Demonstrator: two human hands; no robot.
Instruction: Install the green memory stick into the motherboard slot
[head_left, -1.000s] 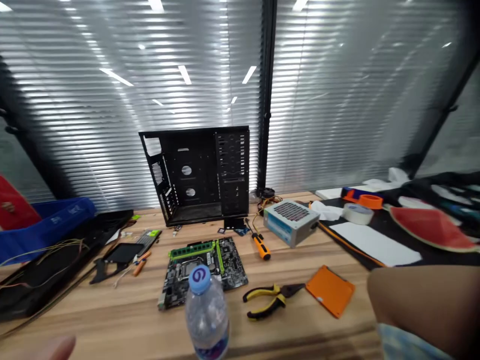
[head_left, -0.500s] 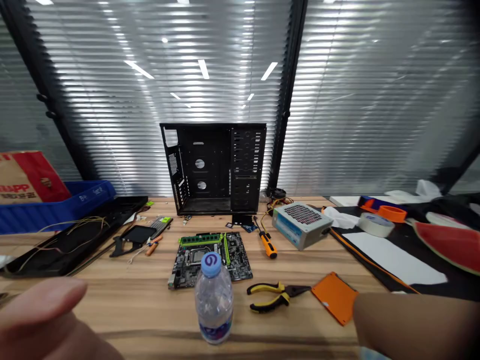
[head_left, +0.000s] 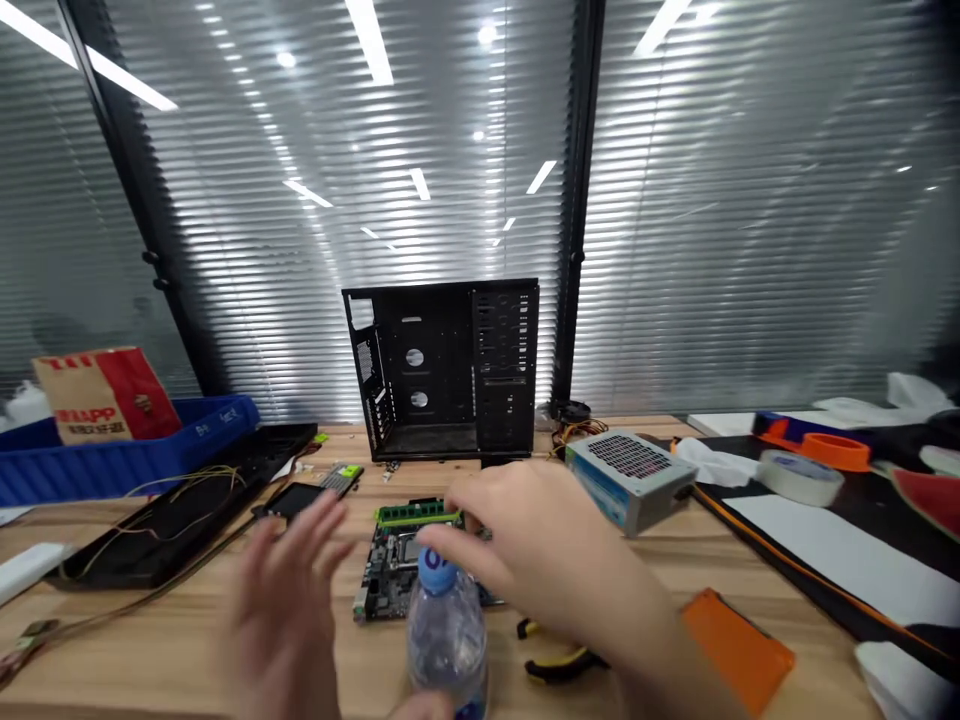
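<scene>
bottle [head_left: 448,640] is probably light and squishy, best held at the cap [head_left: 436,576]; left hand [head_left: 283,610] open, can't tell if right hand [head_left: 517,515] grips

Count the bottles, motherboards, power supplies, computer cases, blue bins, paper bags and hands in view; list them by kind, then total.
Bottle: 1
Motherboard: 1
Power supply: 1
Computer case: 1
Blue bin: 1
Paper bag: 1
Hands: 2 (left hand, right hand)
Total: 8
</scene>
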